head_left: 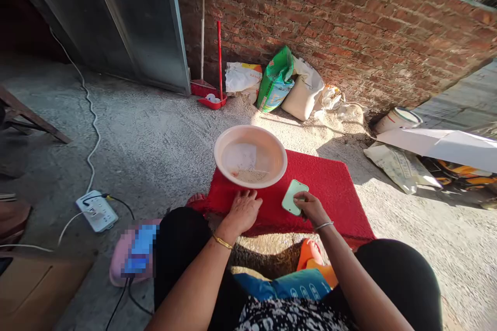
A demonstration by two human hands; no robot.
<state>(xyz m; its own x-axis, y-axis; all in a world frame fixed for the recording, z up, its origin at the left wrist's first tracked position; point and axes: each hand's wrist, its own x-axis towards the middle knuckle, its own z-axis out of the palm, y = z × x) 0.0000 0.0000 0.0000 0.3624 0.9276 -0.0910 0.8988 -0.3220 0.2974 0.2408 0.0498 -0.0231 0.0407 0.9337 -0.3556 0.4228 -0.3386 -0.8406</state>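
Note:
My left hand [244,211] rests palm down with its fingers out on the red mat [326,176], just below the basin's near rim. A pale pink plastic basin [218,158] stands on the mat's left part, with water and some light grains at its bottom. My right hand [313,208] grips the right edge of a flat, mint-green rectangular case [294,196] with rounded corners. This case is over the mat, right of the basin. What the case holds, if anything, is not visible.
A white power strip [96,211] with cables lies at left. Near it is a pink container [116,264] with a blurred screen. By the brick wall [310,20] stand a red dustpan [212,102], a green sack [275,80] and a white bucket [396,119].

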